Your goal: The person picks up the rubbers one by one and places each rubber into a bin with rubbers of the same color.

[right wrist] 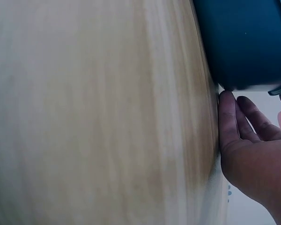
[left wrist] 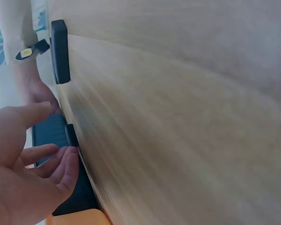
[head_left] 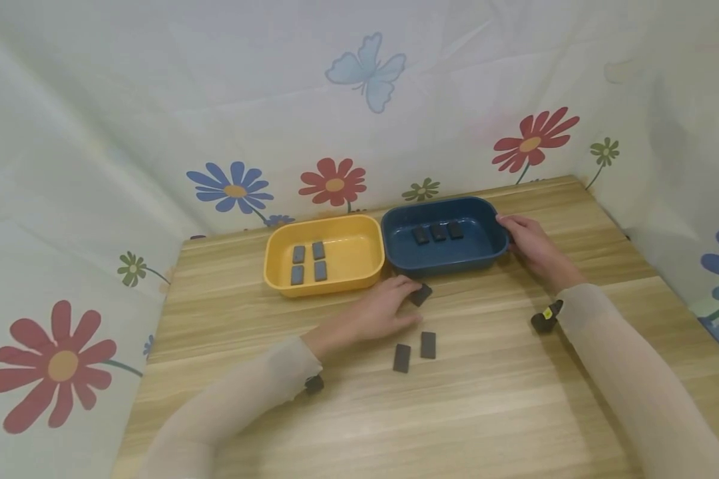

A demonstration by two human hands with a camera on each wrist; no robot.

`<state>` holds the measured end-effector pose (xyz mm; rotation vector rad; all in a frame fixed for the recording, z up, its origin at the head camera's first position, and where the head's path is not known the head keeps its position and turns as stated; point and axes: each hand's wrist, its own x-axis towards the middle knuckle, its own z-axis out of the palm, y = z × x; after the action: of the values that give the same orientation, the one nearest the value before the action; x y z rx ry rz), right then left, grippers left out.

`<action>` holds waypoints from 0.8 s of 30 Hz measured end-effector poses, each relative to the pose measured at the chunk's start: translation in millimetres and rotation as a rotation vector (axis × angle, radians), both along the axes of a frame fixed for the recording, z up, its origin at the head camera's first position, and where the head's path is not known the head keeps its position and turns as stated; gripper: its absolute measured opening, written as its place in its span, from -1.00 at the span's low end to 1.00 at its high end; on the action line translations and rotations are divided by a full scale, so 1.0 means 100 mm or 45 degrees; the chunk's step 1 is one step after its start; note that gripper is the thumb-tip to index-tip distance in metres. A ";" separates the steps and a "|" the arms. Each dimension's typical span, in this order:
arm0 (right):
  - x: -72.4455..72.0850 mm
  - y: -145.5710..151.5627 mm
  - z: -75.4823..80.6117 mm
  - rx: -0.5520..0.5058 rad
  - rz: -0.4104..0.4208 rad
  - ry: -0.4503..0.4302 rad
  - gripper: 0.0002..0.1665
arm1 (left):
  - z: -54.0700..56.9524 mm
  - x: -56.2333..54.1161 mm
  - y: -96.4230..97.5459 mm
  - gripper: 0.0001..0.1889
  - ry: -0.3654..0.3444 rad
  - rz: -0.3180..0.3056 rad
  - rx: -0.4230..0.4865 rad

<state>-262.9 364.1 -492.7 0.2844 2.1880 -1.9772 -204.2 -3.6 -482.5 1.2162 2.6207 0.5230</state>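
My left hand [head_left: 376, 311] reaches across the table, its fingertips touching a small dark rectangular tile [head_left: 421, 294] in front of the blue bin. In the left wrist view the thumb stands apart from the fingers, and the tile [left wrist: 71, 135] lies just beyond the fingertips. My right hand [head_left: 533, 245] holds the right end of the blue bin [head_left: 449, 263], thumb at the rim and fingers low against the outer wall [right wrist: 248, 47]. Three dark tiles [head_left: 437, 232] lie in a row inside this bin. Two more tiles, one left [head_left: 402, 358] and one right [head_left: 428, 345], lie nearer me.
A yellow bin [head_left: 329, 287] stands against the blue bin's left side, with several grey tiles [head_left: 320, 271] in it. Both bins are near the back edge of the wooden table [head_left: 491, 412]. A flowered curtain [head_left: 443, 120] hangs behind.
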 end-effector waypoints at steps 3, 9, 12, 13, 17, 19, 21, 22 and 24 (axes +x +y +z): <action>0.00 0.00 0.01 0.024 0.005 -0.009 -0.13 | -0.03 -0.02 0.02 -0.36 0.008 -0.006 0.040; 0.03 -0.01 -0.01 0.035 0.012 -0.005 -0.11 | -0.08 -0.08 0.10 -0.37 0.030 -0.027 0.063; 0.04 -0.02 -0.01 0.026 0.007 0.005 -0.11 | -0.09 -0.09 0.14 -0.40 0.064 -0.006 0.027; 0.04 -0.02 -0.01 0.031 0.009 0.005 -0.11 | -0.10 -0.09 0.16 -0.41 0.079 0.006 0.013; 0.05 -0.04 0.01 0.040 0.009 0.000 -0.11 | -0.12 -0.09 0.19 -0.45 0.147 0.043 -0.046; 0.05 -0.04 0.02 0.037 0.009 0.004 -0.11 | -0.13 -0.10 0.20 -0.47 0.163 0.052 -0.058; 0.05 -0.04 0.03 0.034 0.004 0.008 -0.12 | -0.13 -0.10 0.21 -0.49 0.169 0.059 -0.059; 0.05 -0.04 0.03 0.028 -0.002 0.010 -0.12 | -0.12 -0.10 0.21 -0.50 0.171 0.062 -0.060; 0.05 -0.04 0.03 0.023 -0.001 0.020 -0.13 | -0.11 -0.10 0.21 -0.52 0.175 0.065 -0.059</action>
<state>-257.6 360.6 -489.4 0.2739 2.2163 -1.9679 -213.7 17.9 -493.7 1.2150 2.7680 0.3982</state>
